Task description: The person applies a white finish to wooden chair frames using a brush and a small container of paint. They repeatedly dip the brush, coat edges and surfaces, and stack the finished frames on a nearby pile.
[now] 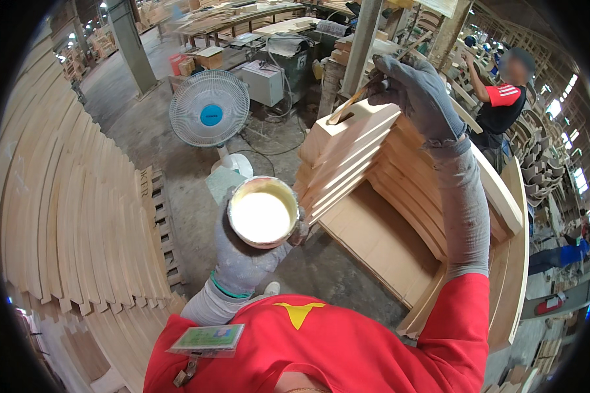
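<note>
I have the gloved grey left hand (250,263) wrapped around a round, pale, smeared cup (273,186), held up in front of the red shirt (347,327) with its mouth facing my camera; white liquid (261,217) fills much of it. My gloved grey right hand (418,98) is raised higher, fingers closed on a thin brown wooden stick (355,99). The stick's lower tip is at a dark oblong slot (349,118) in the end of the top pale wooden beam (368,124), part of a stack beyond the cup; I cannot tell whether it touches the wood. A white round fan with a blue hub (210,92) stands on the grey concrete floor (134,121), beyond the left hand.
</note>
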`<action>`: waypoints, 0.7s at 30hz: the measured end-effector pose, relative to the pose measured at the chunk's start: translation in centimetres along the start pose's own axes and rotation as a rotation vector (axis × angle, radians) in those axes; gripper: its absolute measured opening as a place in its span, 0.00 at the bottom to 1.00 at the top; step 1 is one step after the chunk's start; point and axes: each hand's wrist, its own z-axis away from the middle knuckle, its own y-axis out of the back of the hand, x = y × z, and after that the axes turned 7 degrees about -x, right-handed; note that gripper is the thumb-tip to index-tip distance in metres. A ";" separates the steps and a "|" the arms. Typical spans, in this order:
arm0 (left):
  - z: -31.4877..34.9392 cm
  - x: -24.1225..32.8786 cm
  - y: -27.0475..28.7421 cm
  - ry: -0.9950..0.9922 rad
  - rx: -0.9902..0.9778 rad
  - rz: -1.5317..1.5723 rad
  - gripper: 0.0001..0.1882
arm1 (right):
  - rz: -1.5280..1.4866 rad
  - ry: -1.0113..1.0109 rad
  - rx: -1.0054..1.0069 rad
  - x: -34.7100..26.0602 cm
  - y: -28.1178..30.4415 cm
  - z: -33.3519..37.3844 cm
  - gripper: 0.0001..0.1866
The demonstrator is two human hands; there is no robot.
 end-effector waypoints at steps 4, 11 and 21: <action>0.4 0.6 1.1 -0.080 0.051 -0.490 0.27 | 0.001 -0.022 0.040 0.2 -0.2 -0.2 0.18; 0.4 1.1 0.7 -0.129 0.088 -0.339 0.28 | 0.137 0.008 0.100 -0.6 0.3 0.0 0.16; 0.5 1.3 1.3 -0.124 0.136 -0.442 0.29 | 0.264 0.006 0.040 -1.6 0.5 -0.6 0.16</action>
